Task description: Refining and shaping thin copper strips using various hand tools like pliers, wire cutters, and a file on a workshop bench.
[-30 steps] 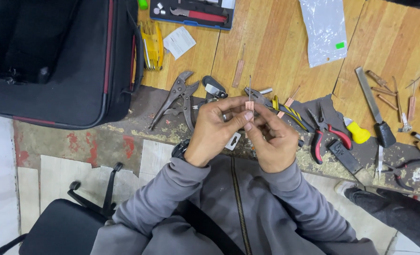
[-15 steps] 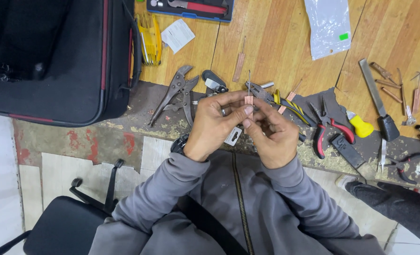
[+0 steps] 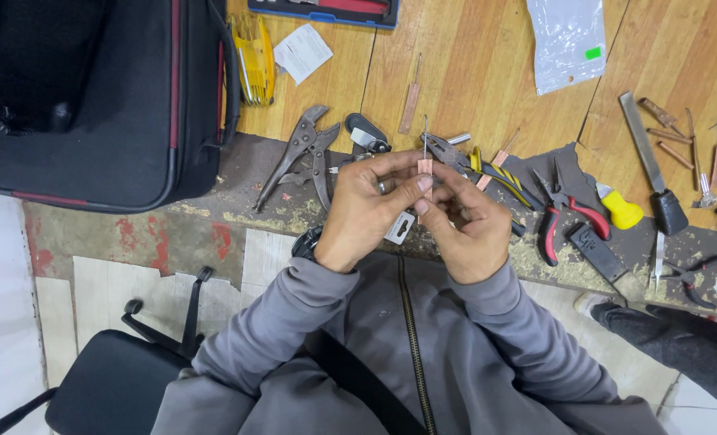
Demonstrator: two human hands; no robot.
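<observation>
Both hands meet over the tabletop (image 3: pixel 471 72) edge. Left hand (image 3: pixel 364 211) and right hand (image 3: pixel 473 224) each have a closed grip on a small copper piece (image 3: pixel 425 168) pinched between fingertips, thin wire probably sticking up. Locking pliers (image 3: pixel 303 149) lie just left, red-handled pliers (image 3: pixel 566 216) right.

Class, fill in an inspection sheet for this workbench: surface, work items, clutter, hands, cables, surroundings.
Surface: wooden bench, worn front edge.
Work items: small copper piece with thin pin, pinched between both hands.
Clutter: locking pliers, red-handled pliers, yellow-handled tool, clear plastic bag, paper slip.
Hands: left hand and right hand grip the piece.
Cables: nothing seen.
Surroundings: black case, black chair.
</observation>
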